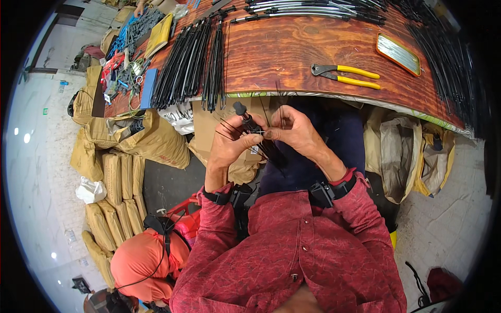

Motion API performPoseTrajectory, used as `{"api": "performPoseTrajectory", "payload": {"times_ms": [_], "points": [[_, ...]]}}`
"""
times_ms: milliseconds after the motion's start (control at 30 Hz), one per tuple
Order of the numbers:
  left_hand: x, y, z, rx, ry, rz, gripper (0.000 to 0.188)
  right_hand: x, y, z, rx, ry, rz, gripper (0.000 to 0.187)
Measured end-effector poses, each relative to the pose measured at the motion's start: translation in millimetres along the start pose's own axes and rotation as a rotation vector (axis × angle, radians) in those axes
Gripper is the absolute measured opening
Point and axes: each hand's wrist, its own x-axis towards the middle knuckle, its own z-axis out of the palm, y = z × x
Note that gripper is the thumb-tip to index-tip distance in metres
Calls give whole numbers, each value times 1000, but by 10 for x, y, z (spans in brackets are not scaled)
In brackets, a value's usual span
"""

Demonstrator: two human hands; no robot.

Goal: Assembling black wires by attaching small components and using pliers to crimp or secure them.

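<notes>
Just in front of the table edge, my left hand (229, 146) is wrapped round a black umbrella frame (251, 124). Its dark knob points up and away, and thin black ribs fan out between my hands and down toward my lap. My right hand (298, 131) pinches beside the hub, thumb almost meeting the left thumb. A thin dark rib or wire rises by the right fingers; exactly what they grip is too small to make out. On the wooden table (282, 57) beyond lie bundled black umbrella ribs (182, 68) to the left and yellow-handled end nippers (347, 74) to the right.
A shallow tray of thin silvery pieces (398, 53) sits at the table's right, near more black rods (443, 62). Metal shafts (308, 10) line the far side. Sacks (399, 151) stand under the table, and wrapped bundles (122, 177) are stacked left. A person in an orange head covering (143, 261) is close at lower left.
</notes>
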Motion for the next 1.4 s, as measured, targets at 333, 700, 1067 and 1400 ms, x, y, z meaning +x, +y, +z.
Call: {"api": "performPoseTrajectory", "payload": {"times_ms": [333, 700, 1067, 1400], "points": [[0, -192, -1, -135, 90, -8, 39, -88, 59, 243, -83, -66, -169, 63], [271, -262, 47, -211, -100, -68, 29, -137, 84, -54, -421, -109, 22, 71], [292, -178, 164, -191, -35, -52, 35, -512, -621, -646, -827, 125, -269, 26], [198, -27, 314, -77, 26, -23, 29, -534, -1258, -1410, -972, 483, -385, 18]]}}
